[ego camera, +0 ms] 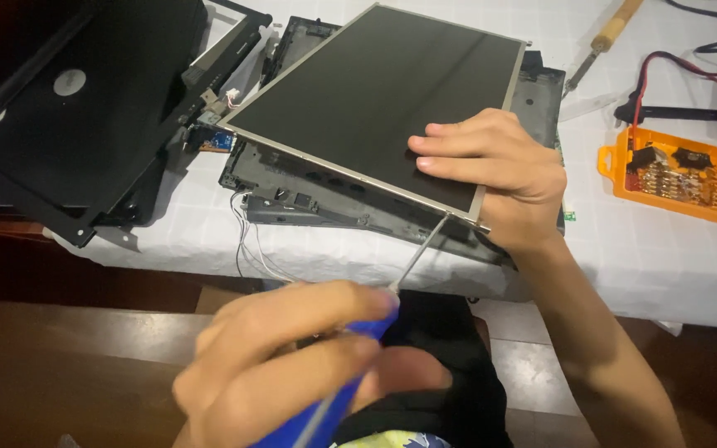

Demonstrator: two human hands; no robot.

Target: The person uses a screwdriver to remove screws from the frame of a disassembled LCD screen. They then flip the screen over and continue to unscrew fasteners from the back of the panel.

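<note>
1. The left hand (292,365) grips a blue-handled screwdriver (350,365), tip at the display panel's (375,99) near edge.
2. The right hand (499,170) presses flat on the panel, grasping nothing.
3. Judged: prying or unscrewing the panel from the lid shell (309,187) beneath; a steady tip is needed next.

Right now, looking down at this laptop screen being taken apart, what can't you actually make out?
- Screwdriver tip: hidden under the screen panel edge in the head view, so the screw is unseen.
- Left hand: motion-blurred; its grip on the blue handle is unclear.
- Right hand: its palm covers the panel's corner.
- Orange tray: its parts are too small to identify.
- Black lid: cut off by the left edge.
</note>
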